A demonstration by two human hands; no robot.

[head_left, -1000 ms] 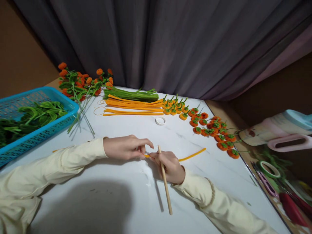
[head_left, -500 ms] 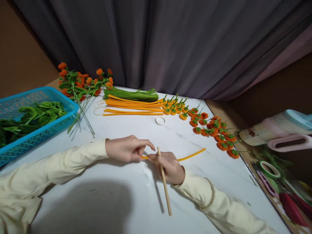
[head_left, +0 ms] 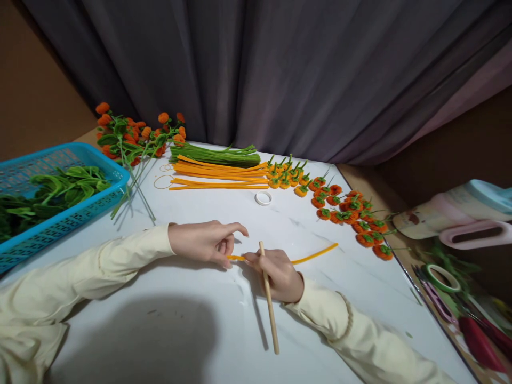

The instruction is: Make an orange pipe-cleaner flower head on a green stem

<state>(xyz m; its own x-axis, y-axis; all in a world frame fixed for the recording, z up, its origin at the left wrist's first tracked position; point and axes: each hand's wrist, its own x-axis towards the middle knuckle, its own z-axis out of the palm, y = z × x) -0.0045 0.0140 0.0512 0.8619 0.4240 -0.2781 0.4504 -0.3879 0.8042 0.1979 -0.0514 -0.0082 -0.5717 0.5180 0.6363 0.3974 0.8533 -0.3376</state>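
Note:
A yellow-orange pipe cleaner (head_left: 316,254) runs across the white table under my right hand (head_left: 278,274). The fingers of that hand pinch it near its left part and also hold a thin wooden stick (head_left: 271,314), which slants down toward me. My left hand (head_left: 206,242) has thumb and middle fingers at the pipe cleaner's left end, apparently pinching it, while the index finger stretches out above. Only a short bent piece shows between the two hands. The pipe cleaner's middle is hidden by my right hand.
Beyond my hands lie orange pipe cleaners (head_left: 220,169), green pipe cleaners (head_left: 216,156) and a white ring (head_left: 263,198). Small orange pompom fruits (head_left: 350,208) line the right. A blue basket (head_left: 68,216) of leaves stands left, a tumbler (head_left: 444,210) and tape roll (head_left: 442,278) right.
My left hand has shifted slightly left, and its index finger has lifted away from the stick. More of the pipe cleaner shows between the hands. My right hand has barely moved.

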